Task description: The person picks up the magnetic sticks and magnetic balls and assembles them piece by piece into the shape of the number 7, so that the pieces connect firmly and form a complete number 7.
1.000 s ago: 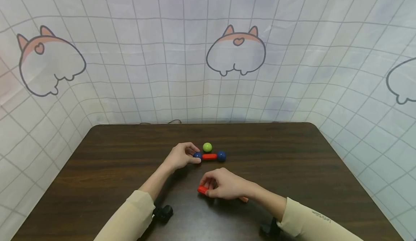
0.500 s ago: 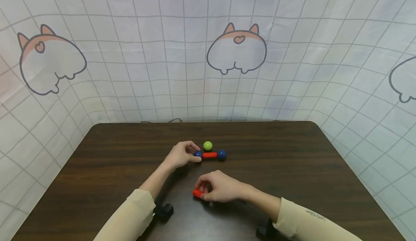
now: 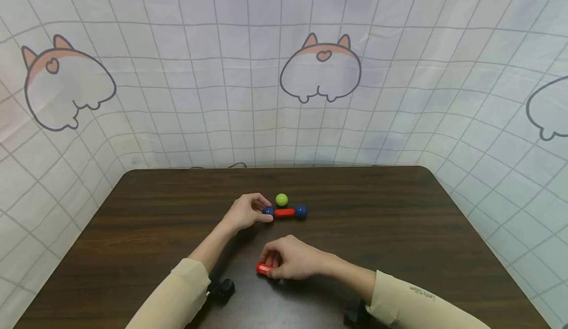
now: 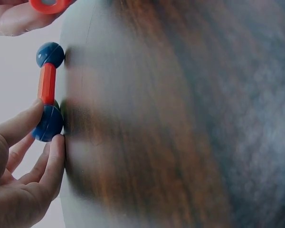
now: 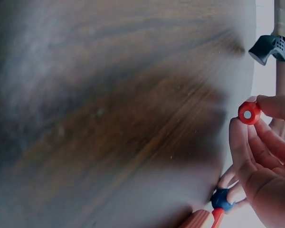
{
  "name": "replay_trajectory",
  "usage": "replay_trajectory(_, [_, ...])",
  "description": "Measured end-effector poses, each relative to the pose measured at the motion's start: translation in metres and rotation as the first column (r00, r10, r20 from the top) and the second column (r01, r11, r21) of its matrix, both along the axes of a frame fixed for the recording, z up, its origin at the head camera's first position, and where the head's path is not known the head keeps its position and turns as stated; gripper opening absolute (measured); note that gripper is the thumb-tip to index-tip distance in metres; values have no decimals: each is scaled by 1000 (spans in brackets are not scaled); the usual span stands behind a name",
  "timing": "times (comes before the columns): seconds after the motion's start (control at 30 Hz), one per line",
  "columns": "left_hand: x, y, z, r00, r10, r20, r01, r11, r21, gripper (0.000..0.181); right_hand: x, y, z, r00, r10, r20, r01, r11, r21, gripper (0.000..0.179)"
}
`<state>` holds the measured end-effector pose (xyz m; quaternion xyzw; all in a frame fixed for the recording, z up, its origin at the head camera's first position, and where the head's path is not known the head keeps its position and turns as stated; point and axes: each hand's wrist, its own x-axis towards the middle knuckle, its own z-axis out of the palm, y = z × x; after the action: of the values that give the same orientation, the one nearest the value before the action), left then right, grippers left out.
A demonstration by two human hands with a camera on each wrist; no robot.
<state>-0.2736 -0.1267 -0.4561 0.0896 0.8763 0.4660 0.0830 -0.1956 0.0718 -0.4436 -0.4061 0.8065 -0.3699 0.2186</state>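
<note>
My left hand (image 3: 244,212) pinches the left blue ball (image 4: 48,123) between thumb and fingers. From that ball a red rod (image 3: 284,212) runs right to a second blue ball (image 3: 301,211), so the three form a dumbbell shape lying on the table. My right hand (image 3: 298,259) is nearer the front and pinches a separate red rod (image 3: 264,269) by thumb and fingertips. In the right wrist view this rod's end (image 5: 247,114) faces the camera, with a pale round disc in its middle. Behind the dumbbell shape sits a lime green ball (image 3: 281,200).
The dark wooden table (image 3: 377,210) has a pale gridded cloth (image 3: 213,97) behind it. An orange rod (image 5: 195,219) shows at the bottom of the right wrist view. A black wrist camera (image 3: 222,289) hangs under the left sleeve.
My right hand has moved left and slightly toward the front with the red rod. An orange piece seen beside my right wrist earlier is now hidden in the head view. My left hand stays put.
</note>
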Motion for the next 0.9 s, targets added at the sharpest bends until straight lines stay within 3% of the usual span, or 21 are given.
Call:
replay_trajectory(0.4, [0, 1, -1, 1000, -5, 6, 5, 1000, 0, 26, 4, -8, -3, 999, -19, -47, 22, 997, 76, 15])
replay_trajectory(0.9, [-1, -1, -1, 1000, -12, 9, 12, 1000, -1, 26, 5, -1, 1, 996, -39, -75, 41, 999, 20, 16])
